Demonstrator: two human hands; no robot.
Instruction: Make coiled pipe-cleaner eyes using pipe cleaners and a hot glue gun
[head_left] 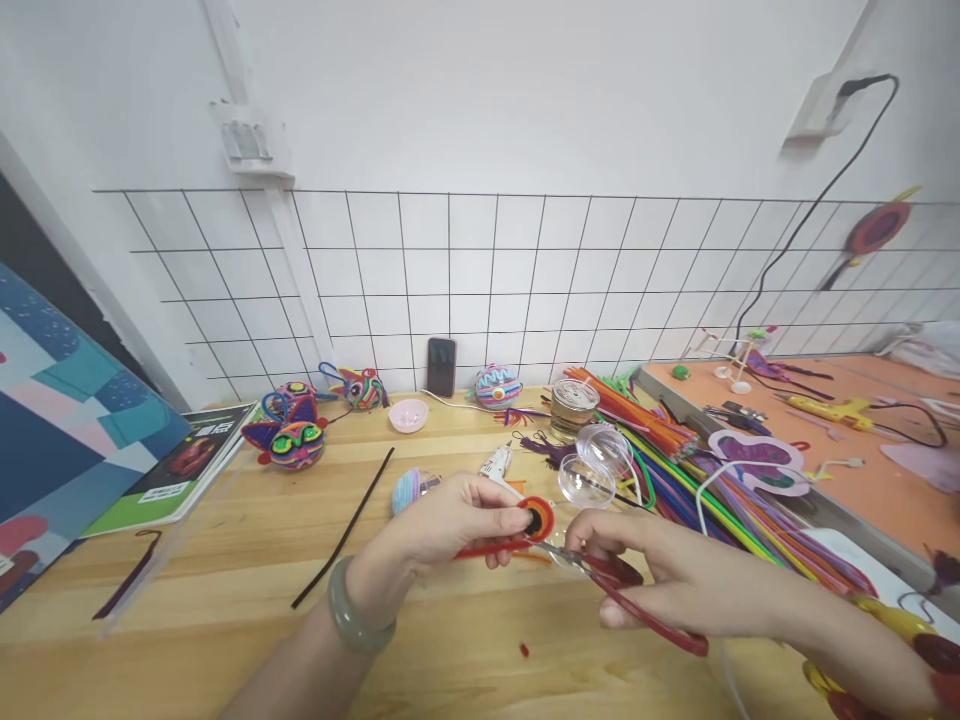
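My left hand [469,515] pinches a round coil of pipe cleaner [546,507], with red outside, orange inside it and black at the centre. A straight red tail sticks out beneath my fingers. My right hand [660,560] grips red-handled scissors [652,615], and their blades point left, close to the coil's lower edge. Whether the blades touch the red pipe cleaner I cannot tell. A small red scrap [524,650] lies on the wooden table below. Behind my left hand sits a ball partly wrapped in light blue [406,490], alongside a white glue gun [496,463].
Bundled coloured pipe cleaners [720,500] spread across the right side. Clear round containers [587,482] stand near a jar [574,408]. A black pipe cleaner [343,527] lies left. Farther back are decorated balls [296,440], a pink bowl [408,415] and a phone [442,367].
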